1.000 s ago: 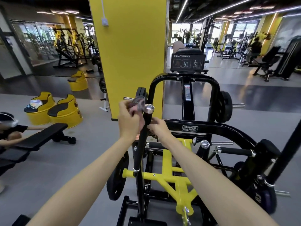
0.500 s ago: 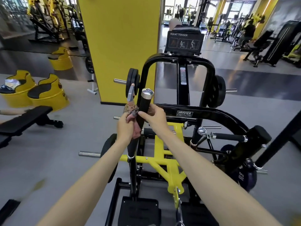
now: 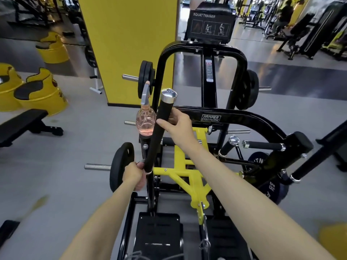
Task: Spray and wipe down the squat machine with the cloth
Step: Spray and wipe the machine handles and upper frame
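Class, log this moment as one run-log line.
left hand: grips cloth round handle base | right hand: holds handle | spray bottle: on machine

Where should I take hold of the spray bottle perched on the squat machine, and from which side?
Grip the spray bottle at its narrow neck, just under the grey spray head, coming from the left. It stands upright, its round body looks wide and slick, and the black handle that the right hand holds crowds its right side.
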